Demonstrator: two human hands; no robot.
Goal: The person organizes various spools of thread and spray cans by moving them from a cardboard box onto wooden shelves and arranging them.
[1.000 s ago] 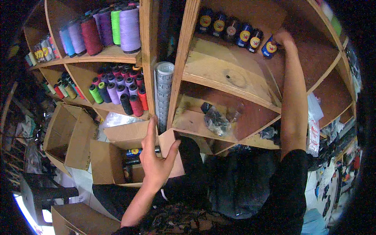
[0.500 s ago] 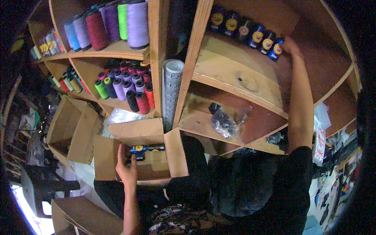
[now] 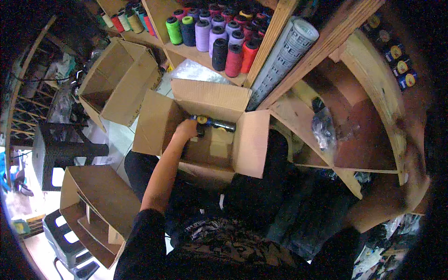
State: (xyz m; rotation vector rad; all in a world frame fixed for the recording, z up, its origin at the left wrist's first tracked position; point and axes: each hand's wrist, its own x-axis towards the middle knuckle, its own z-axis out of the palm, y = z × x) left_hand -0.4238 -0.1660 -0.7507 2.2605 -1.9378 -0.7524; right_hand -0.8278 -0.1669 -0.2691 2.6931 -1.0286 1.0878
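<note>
My left hand (image 3: 188, 129) reaches down into an open cardboard box (image 3: 252, 144) in front of me. Its fingers are closed round a dark thread spool (image 3: 200, 132), partly hidden by the hand. Beside it in the box lie a blue spool with a yellow label (image 3: 202, 120) and a black spool (image 3: 225, 125), on their sides. My right forearm (image 3: 387, 205) stretches up along the right rim, near a row of dark labelled spools (image 3: 401, 67) on a shelf. Shadow and blur there hide the fingers of my right hand.
Purple, green, red and black thread cones (image 3: 217, 39) fill a shelf at the back. A printed roll (image 3: 284, 60) leans by the wooden post. Another cardboard box (image 3: 126, 88) stands left, a third (image 3: 102, 196) nearer. Plastic bags (image 3: 323, 133) lie in the lower shelf.
The view has swung down and right, so the box sits more central and the upper shelves have slipped out. My left hand has closed on a spool. My right arm has shifted toward the rim.
</note>
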